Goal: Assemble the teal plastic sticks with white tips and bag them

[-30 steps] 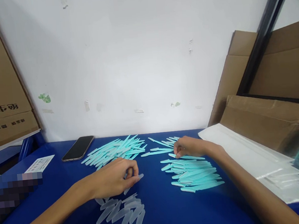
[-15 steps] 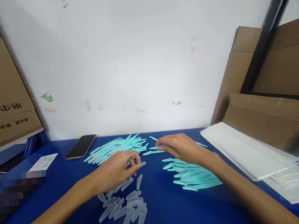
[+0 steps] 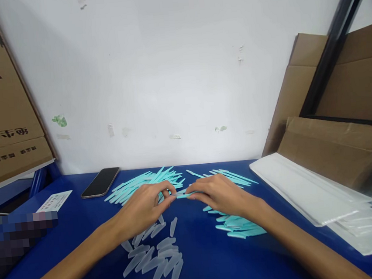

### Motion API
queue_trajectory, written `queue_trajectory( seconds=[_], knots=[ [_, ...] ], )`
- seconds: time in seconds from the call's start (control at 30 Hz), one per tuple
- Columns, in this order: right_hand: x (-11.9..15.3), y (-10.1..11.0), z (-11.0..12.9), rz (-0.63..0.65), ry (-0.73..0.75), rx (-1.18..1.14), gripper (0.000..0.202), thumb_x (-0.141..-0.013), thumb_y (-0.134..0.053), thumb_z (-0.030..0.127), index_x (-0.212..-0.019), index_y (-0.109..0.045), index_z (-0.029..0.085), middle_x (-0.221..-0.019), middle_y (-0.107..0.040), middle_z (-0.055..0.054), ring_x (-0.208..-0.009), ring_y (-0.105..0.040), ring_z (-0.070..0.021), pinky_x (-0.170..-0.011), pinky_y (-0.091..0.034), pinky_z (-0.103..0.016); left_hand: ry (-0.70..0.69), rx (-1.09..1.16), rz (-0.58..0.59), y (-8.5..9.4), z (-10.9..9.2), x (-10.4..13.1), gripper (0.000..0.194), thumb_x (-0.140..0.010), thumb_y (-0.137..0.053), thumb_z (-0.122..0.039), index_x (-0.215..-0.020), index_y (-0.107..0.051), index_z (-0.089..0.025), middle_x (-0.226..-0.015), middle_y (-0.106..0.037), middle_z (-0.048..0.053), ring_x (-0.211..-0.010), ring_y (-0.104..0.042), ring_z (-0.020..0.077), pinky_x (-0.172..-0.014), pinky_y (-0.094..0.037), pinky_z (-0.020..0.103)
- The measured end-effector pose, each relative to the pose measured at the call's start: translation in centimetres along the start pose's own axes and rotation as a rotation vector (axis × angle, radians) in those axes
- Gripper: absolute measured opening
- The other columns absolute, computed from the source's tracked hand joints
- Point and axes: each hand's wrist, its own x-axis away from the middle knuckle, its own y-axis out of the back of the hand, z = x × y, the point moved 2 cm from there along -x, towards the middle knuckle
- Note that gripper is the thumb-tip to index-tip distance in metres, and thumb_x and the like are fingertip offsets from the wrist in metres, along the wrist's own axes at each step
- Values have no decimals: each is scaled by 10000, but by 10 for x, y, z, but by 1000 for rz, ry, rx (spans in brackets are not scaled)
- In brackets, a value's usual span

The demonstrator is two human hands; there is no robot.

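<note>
Pinches a slim teal stick point(image 3: 183, 196) in the right hand point(image 3: 219, 193), thumb beneath and fingers laid over it, all drawn in close, with only the left end bare. Directly left of that held stick, has the left hand point(image 3: 147, 202) closed to a fingertip pinch on a translucent cover point(image 3: 178, 194), mostly hidden in the grip, right at the stick's bare end; cannot tell whether cover and stick are joined. Holds both over a blue table point(image 3: 211, 264). Nearer than the held stick and left of it, shows a loose scatter of translucent covers point(image 3: 152, 264); nearer and to its right, partly behind the right hand and forearm, a near heap of teal sticks point(image 3: 239, 228). Beyond the held stick to its left, shows a thick far pile of teal sticks point(image 3: 141, 185); beyond it to the right, a thinner spread of teal sticks point(image 3: 234, 177). Farther left of it, shows a dark-screened phone point(image 3: 101, 182), then a printed card point(image 3: 55, 202) and a large carton point(image 3: 5, 104); well to its right, stacked white sheets point(image 3: 302, 189), then folded cardboard point(image 3: 332, 151). Behind it all, shows a scuffed white wall point(image 3: 173, 70).
</note>
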Motion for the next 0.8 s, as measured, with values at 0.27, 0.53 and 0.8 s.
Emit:
queue_trajectory(
  seconds=[0.27, 0.53, 0.8],
  knots=[
    [0, 4, -4, -64, -65, 8, 301, -1027, -419, 371, -1147, -668, 251, -950, -744, -39, -772, -685, -176, -639, -414, -257, -15, -28, -59, -2, 7, 0, 288, -975, -430, -434, -1028, -627, -232, -862, -689, 2, -558, -562, 136, -577, -415, 271],
    [0, 1, 0, -66, -32, 28, 302, -1029, -418, 375, -1158, -663, 255, -890, -733, -19, -728, -662, -152, -606, -382, -251, -41, -26, -111, -7, 6, -1, 263, -978, -448, -419, -996, -636, -236, -878, -687, -15, -525, -531, 116, -588, -414, 269],
    [1, 3, -1, -96, -51, 34, 287, -1029, -423, 364, -1144, -663, 256, -876, -732, -19, -695, -650, -143, -597, -366, -244, -44, -37, -146, -7, 16, -3, 244, -978, -461, -414, -1013, -641, -253, -854, -678, -29, -541, -539, 117, -564, -403, 257]
  ],
)
